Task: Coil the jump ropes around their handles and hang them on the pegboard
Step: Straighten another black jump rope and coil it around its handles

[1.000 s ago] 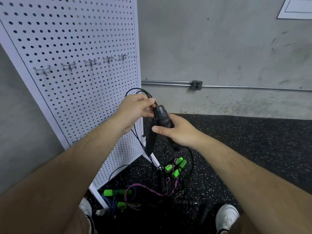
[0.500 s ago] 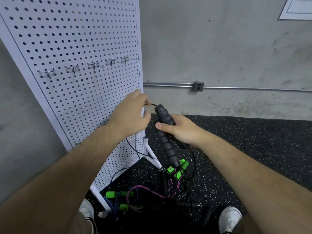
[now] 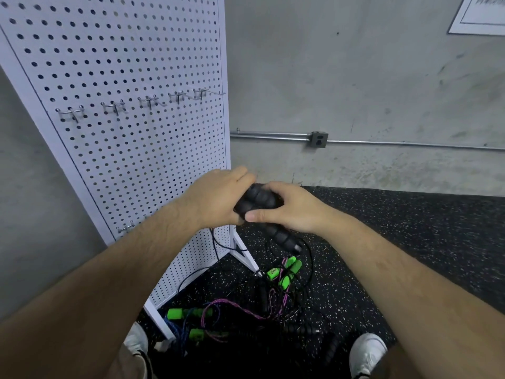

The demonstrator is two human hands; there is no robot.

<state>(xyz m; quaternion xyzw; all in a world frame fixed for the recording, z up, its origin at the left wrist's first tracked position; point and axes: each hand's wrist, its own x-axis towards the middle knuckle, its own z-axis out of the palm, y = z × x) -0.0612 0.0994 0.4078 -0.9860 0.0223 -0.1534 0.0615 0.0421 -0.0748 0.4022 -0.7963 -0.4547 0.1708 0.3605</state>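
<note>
**Both hands clamped on the black rope's handles, beside the pegboard**

From my seat I see the left hand point(image 3: 218, 198) and the right hand point(image 3: 289, 209) pressed together at chest height, both wrapped round the pair of black handles point(image 3: 257, 199). The left hand's fingers curl over the upper ends. The right hand's thumb lies across the front, with its fingers behind. The ribbed foam of one handle sticks out below the right hand, slanting down and away from it. A thin black cord point(image 3: 214, 242) hangs from under the left hand and trails down to the floor point(image 3: 410, 242).

The white pegboard point(image 3: 123, 64) stands just beyond the left hand. A row of bare metal hooks point(image 3: 149, 101) sits well above both hands, and one lower hook point(image 3: 125, 228) shows beside the left forearm.

Straight below the hands, the other jump ropes lie tangled on the speckled rubber. There are bright green handles point(image 3: 287, 272) under the right hand, more green ones nearer the left foot, a purple cord point(image 3: 232, 307) looping between them, and a blue cord point(image 3: 177, 329) by the pegboard's foot. A white shoe point(image 3: 366, 351) shows under the right forearm.

Beyond the right hand, a metal conduit runs along the concrete wall through a grey outlet box point(image 3: 318, 139)
</note>
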